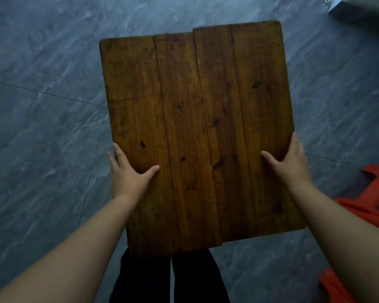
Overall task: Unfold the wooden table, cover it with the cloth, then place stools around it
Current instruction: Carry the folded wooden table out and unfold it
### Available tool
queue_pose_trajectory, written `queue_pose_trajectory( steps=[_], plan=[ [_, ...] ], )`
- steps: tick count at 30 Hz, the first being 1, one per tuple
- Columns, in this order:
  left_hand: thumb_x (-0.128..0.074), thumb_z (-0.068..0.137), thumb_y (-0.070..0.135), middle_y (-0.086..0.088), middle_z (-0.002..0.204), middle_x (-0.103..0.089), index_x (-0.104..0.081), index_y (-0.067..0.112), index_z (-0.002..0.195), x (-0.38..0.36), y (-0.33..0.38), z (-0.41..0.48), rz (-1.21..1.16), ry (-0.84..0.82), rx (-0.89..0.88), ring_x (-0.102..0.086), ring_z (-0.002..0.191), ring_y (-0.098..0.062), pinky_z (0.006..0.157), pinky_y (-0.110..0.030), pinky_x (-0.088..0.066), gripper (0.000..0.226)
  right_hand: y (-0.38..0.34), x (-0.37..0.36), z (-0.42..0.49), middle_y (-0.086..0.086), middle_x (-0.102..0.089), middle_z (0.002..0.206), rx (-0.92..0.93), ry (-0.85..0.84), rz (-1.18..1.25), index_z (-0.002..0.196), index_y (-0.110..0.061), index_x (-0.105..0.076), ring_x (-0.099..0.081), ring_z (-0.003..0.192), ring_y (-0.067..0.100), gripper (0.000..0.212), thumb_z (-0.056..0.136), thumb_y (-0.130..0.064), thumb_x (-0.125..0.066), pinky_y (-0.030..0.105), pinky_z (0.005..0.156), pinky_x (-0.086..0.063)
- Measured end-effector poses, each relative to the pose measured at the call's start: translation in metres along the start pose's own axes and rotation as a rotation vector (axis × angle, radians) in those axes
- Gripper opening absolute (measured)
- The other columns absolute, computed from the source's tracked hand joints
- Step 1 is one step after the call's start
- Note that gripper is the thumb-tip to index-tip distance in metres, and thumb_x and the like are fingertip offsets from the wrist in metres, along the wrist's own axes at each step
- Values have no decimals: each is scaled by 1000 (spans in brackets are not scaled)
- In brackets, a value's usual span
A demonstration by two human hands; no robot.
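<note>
At the near end of the tabletop, the left hand [127, 173] and the right hand [292, 162] are clamped on opposite side edges of the wooden table [195, 127]. Each thumb lies flat on the planks and the fingers are wrapped over the rim, out of sight. The hands are well apart, with the full width of the top between them.

The top faces up in front of the person, whose dark trouser legs [193, 278] show just past its near edge. It is made of two plank halves with a seam down the middle, and the right half sits shifted a little further away than the left. From here I cannot tell whether the legs underneath are out or whether they touch the grey tiled floor [42, 127].

I'd judge this to be the unfolding or setting-down step. To do it well, keep both grips level so the offset halves do not slide or pinch at the seam. Lower the table evenly, then press down to check it stands firm before letting go.

The orange stools [365, 206] wait on the floor just to the person's right. I see no cloth. A pale grey object [359, 12] sits in the far right corner, too blurred to name.
</note>
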State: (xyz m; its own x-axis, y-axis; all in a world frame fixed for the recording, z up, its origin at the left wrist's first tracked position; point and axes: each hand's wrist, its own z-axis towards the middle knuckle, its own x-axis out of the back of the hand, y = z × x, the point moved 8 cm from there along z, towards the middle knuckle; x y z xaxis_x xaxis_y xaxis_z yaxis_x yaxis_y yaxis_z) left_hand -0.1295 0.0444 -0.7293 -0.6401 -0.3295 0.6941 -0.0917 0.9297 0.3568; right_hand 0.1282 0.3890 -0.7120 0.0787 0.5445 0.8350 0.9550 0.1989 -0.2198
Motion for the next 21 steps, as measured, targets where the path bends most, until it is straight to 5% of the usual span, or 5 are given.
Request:
queue_pose_trajectory(
  steps=[21],
  plan=[
    [-72,71,53,-16,155,-2,20,19,147,47,20,63,183,-85,-269,-12,141,-34,114,-48,-18,124,-3,-39,-45,13,-15,155,-200,-78,77,150,-25,10,-22,140,35,113,75,-53,-70,52,110,-27]
  ],
)
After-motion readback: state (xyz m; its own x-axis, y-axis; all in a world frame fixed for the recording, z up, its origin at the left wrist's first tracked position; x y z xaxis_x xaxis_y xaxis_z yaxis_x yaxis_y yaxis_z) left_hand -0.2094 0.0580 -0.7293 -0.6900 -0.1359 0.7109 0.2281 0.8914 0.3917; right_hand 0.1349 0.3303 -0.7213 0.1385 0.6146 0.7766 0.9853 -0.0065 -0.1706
